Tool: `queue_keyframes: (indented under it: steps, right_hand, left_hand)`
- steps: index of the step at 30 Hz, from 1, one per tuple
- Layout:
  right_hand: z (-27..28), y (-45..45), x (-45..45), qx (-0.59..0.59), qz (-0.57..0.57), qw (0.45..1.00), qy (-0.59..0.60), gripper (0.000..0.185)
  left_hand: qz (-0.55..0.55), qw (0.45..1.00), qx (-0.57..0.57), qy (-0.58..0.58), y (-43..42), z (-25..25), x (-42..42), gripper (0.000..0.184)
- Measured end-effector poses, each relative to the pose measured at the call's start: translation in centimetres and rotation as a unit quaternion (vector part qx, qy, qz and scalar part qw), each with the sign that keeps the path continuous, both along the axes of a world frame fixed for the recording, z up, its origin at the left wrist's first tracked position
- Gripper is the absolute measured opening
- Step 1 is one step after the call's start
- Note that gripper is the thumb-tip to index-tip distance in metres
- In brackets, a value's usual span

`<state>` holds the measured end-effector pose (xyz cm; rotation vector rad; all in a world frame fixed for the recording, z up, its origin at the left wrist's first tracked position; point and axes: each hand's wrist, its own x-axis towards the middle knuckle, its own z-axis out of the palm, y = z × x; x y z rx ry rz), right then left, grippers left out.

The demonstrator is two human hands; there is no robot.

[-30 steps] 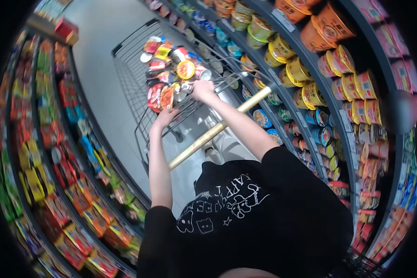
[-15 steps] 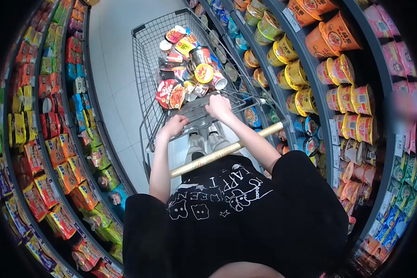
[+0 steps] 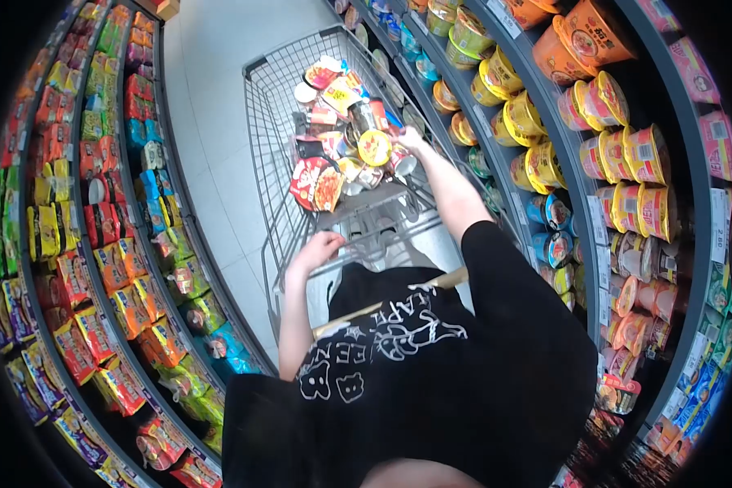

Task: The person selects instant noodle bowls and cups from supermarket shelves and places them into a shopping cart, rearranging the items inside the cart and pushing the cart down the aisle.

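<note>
A wire shopping cart (image 3: 256, 122) stands in front of me, with several packaged foods heaped inside. My right hand (image 3: 408, 142) reaches into the cart at the heap's right side, beside a round yellow-lidded cup (image 3: 374, 148); its fingertips are partly hidden, so a grip cannot be made out. My left hand (image 3: 319, 248) hovers over the near end of the cart with its fingers curled together, below a red noodle bowl (image 3: 315, 184). Whether it holds anything is too small to tell. The cart's pale handle bar (image 3: 451, 278) lies against my black shirt, partly covered.
On the left, curved shelves hold rows of bagged noodles (image 3: 49, 230). To the right, shelves carry cup and bowl noodles, among them orange tubs (image 3: 581, 45) and yellow cups (image 3: 525, 118). A grey tiled floor (image 3: 211, 163) runs left of the cart. A box (image 3: 167, 9) is at the far left.
My right hand has moved forward from the cart's near end to the heap's right side. My left hand has drawn back a little. My body has leaned closer over the handle bar.
</note>
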<state>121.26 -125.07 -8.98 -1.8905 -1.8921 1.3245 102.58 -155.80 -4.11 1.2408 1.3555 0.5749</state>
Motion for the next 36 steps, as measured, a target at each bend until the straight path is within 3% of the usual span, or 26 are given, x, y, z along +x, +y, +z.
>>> queue_keyframes:
  steps: [1, 2, 3, 4, 5, 6, 8, 10, 12, 14, 15, 18, 20, 21, 23, 25, 26, 27, 28, 31, 33, 36]
  right_hand:
    - [-4.9, 1.4, 0.1, 0.060, 0.042, 0.997, -0.030, 0.069]
    - [-9.0, 2.7, -0.3, 0.014, 0.036, 0.997, -0.062, 0.075]
    - [-23.0, 6.9, 0.2, 0.111, 0.061, 0.981, 0.149, 0.082]
    - [-17.4, 4.0, -0.3, 0.098, 0.042, 0.993, 0.045, 0.094]
    - [-3.7, -2.9, -1.5, 0.034, -0.036, 0.995, 0.088, 0.086]
    - [-4.7, -1.7, -2.5, -0.001, -0.058, 0.997, -0.051, 0.085]
    - [-5.0, -2.8, -3.0, 0.101, -0.095, 0.987, -0.081, 0.086]
    - [-4.1, -3.2, -3.8, 0.118, -0.146, 0.981, -0.059, 0.080]
    - [-0.5, -3.8, -3.1, 0.192, 0.086, 0.972, -0.107, 0.067]
    - [6.9, -5.5, -1.1, 0.161, -0.043, 0.981, 0.102, 0.055]
    - [7.4, -5.4, -0.3, 0.232, -0.063, 0.956, 0.168, 0.048]
    - [16.4, -6.1, 4.3, 0.221, -0.102, 0.908, 0.340, 0.035]
    - [23.6, -7.5, 7.9, 0.336, -0.118, 0.827, 0.435, 0.031]
    - [27.4, -8.1, 9.8, 0.448, -0.108, 0.791, 0.402, 0.027]
    - [33.6, -9.0, 13.6, 0.511, -0.144, 0.812, 0.242, 0.030]
    - [37.7, -8.1, 16.6, 0.573, -0.187, 0.785, 0.143, 0.031]
    - [41.8, -9.6, 18.7, 0.477, -0.084, 0.861, 0.156, 0.032]
    - [44.6, -7.5, 22.7, 0.339, -0.072, 0.928, 0.134, 0.044]
    - [41.4, -3.9, 22.4, 0.635, -0.137, 0.737, -0.189, 0.029]
    - [42.7, -5.9, 20.9, 0.606, -0.145, 0.775, -0.102, 0.026]
    - [40.8, -3.4, 23.1, 0.663, -0.173, 0.710, -0.161, 0.025]
    - [39.8, -2.0, 24.3, 0.676, -0.213, 0.680, -0.189, 0.028]
  left_hand:
    - [0.012, 1.000, -0.004, -0.011, -0.1, 0.1, 0.1, 0.021]
    - [0.018, 1.000, 0.004, -0.008, -0.1, 0.5, 0.3, 0.020]
    - [0.023, 1.000, 0.013, -0.009, -0.2, 0.2, 0.4, 0.020]
    - [0.026, 0.999, 0.024, -0.008, -0.2, 0.1, 0.4, 0.020]
    - [0.028, 0.999, 0.029, -0.014, -0.3, 0.1, 0.4, 0.020]
    - [0.026, 0.999, 0.032, -0.021, -0.3, 0.1, 0.5, 0.020]
    - [0.047, 0.998, 0.015, -0.024, -0.3, 1.4, 0.9, 0.023]
    - [0.024, 0.999, 0.029, 0.010, -0.2, 0.3, 0.4, 0.024]
    - [0.006, 0.999, 0.038, 0.012, -0.1, 0.6, 0.2, 0.025]
    - [0.024, 0.998, 0.038, 0.037, 0.4, -0.3, 0.1, 0.025]
    - [0.025, 0.999, 0.036, 0.019, 0.6, -1.1, -0.1, 0.025]
    - [0.024, 0.998, 0.018, 0.059, 1.3, -1.5, -0.3, 0.024]
    - [0.024, 0.997, 0.073, 0.029, 1.9, -0.8, -0.1, 0.025]
    - [0.022, 0.996, 0.076, 0.039, 2.2, -0.5, 0.0, 0.026]
    - [-0.010, 0.997, 0.031, 0.073, 3.0, -0.8, -0.5, 0.023]
    - [-0.006, 0.997, 0.028, 0.077, 3.7, -1.5, -0.7, 0.023]
    - [-0.003, 0.996, 0.037, 0.078, 3.9, -1.0, -0.5, 0.024]
    - [0.001, 0.993, 0.081, 0.081, 4.1, -2.0, -0.7, 0.024]
    - [0.001, 0.993, 0.082, 0.080, 4.4, -2.4, -1.0, 0.024]
    - [-0.005, 0.994, 0.041, 0.101, 5.2, -2.2, -1.1, 0.029]
    - [0.011, 0.993, 0.074, 0.086, 5.4, -3.0, -1.2, 0.025]
    - [0.021, 0.996, 0.047, 0.072, 5.9, -2.4, -1.1, 0.026]
